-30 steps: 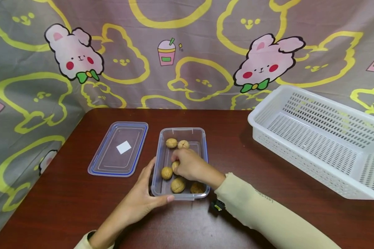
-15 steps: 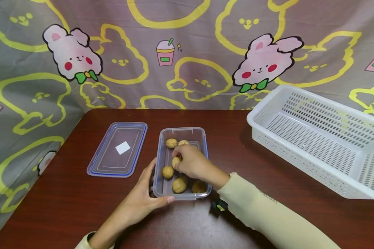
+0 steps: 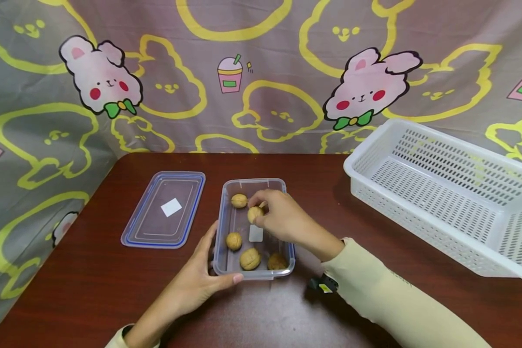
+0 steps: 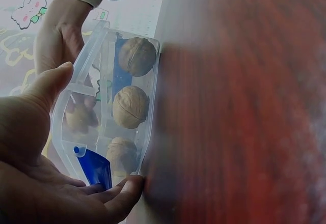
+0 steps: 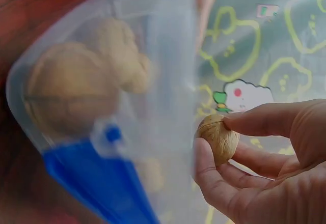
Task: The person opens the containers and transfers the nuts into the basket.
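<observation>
My right hand (image 3: 282, 215) pinches a walnut (image 5: 219, 138) between thumb and fingertips, raised over a clear plastic food container (image 3: 220, 227). In the right wrist view the walnut is level with the container's upper edge. My left hand (image 3: 197, 275) grips the container's near left corner, thumb along the near side and fingers on the left wall. Inside lie several more walnuts: one at the far left (image 3: 239, 200), one at the left wall (image 3: 233, 241), one at the near side (image 3: 250, 259) and a darker-looking one in the near right corner (image 3: 277, 261). The right hand hides part of the far right inside.
A clear lid (image 3: 156, 227) with a blue seal and a white square lies left of the container. A large white slotted basket (image 3: 417, 232) stands at the right. Behind the dark red table (image 3: 313, 193) hangs a patterned cloth (image 3: 278, 58).
My right hand has taken the walnut from the container's middle and lifted it up and to the right. A white square on the container's floor has come into view. The left hand stays put.
</observation>
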`<action>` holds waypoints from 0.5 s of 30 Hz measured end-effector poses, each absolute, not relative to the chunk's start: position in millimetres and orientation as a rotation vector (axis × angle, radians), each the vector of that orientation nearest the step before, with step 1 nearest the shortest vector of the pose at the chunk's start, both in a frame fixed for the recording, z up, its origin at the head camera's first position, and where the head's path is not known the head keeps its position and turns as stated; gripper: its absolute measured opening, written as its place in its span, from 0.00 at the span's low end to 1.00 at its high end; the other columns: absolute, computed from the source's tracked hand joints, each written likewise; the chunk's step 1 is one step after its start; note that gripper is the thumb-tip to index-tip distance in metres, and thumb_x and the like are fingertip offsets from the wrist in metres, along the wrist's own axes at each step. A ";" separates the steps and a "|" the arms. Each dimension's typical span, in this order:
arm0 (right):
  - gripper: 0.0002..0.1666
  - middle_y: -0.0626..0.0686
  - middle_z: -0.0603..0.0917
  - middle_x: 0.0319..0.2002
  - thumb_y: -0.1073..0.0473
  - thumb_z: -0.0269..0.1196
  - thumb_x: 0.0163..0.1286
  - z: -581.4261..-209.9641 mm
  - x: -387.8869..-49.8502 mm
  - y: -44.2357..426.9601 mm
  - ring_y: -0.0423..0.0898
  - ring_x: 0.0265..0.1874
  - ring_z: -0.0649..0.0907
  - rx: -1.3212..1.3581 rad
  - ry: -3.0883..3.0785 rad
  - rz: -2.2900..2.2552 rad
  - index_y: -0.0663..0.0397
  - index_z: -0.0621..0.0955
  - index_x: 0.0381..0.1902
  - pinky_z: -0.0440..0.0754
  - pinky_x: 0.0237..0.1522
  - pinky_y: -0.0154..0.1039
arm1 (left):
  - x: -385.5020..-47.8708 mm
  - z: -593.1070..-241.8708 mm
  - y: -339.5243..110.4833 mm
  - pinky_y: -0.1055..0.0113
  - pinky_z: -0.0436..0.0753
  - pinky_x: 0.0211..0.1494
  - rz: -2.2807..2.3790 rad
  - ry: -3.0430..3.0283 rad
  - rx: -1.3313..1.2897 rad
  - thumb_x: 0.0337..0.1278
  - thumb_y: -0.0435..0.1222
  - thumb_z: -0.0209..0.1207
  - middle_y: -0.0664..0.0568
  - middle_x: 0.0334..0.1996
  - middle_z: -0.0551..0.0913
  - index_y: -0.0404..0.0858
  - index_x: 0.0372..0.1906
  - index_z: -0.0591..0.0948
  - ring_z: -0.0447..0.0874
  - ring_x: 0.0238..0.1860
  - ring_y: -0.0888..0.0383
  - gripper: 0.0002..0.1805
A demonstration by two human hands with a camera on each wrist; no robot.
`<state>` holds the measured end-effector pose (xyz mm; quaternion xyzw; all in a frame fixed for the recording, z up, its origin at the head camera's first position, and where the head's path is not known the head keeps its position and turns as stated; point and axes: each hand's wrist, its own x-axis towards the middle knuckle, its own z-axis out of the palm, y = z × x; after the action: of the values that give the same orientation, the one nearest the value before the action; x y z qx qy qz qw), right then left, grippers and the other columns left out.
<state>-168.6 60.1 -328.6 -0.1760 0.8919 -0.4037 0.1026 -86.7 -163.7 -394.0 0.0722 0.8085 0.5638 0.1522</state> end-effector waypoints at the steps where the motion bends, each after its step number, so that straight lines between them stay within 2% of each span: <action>1: 0.16 0.54 0.88 0.48 0.67 0.66 0.65 -326.3 -168.9 64.1 0.49 0.46 0.85 -0.518 2.633 -1.202 0.57 0.86 0.50 0.82 0.45 0.41 | -86.6 -394.2 -163.7 0.68 0.83 0.55 1.617 2.322 0.206 0.54 0.40 0.78 0.33 0.76 0.64 0.47 0.86 0.41 0.79 0.64 0.44 0.66; 6: 0.17 0.56 0.89 0.50 0.67 0.64 0.65 -314.4 -173.6 88.9 0.53 0.51 0.86 -0.531 2.667 -1.242 0.58 0.86 0.52 0.83 0.51 0.47 | -86.0 -394.7 -163.7 0.67 0.82 0.56 1.602 2.342 0.193 0.54 0.41 0.78 0.33 0.76 0.65 0.47 0.86 0.41 0.79 0.65 0.44 0.67; 10: 0.15 0.57 0.89 0.48 0.68 0.64 0.69 -303.0 -178.3 111.7 0.53 0.48 0.86 -0.475 2.644 -1.310 0.60 0.85 0.53 0.82 0.50 0.45 | -85.5 -394.5 -163.8 0.67 0.83 0.56 1.610 2.335 0.187 0.54 0.40 0.78 0.33 0.76 0.66 0.47 0.86 0.41 0.80 0.64 0.45 0.67; 15: 0.16 0.56 0.87 0.49 0.61 0.68 0.71 -280.7 -181.0 142.6 0.51 0.47 0.84 -0.334 2.569 -1.396 0.56 0.84 0.55 0.80 0.52 0.43 | -85.9 -393.6 -164.3 0.64 0.82 0.59 1.590 2.361 0.195 0.53 0.41 0.78 0.33 0.77 0.64 0.46 0.86 0.41 0.78 0.66 0.42 0.67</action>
<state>-181.0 142.6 -280.7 -0.1130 0.8686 -0.4721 0.0992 -85.9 -164.3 -393.6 0.0678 0.8188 0.5516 0.1438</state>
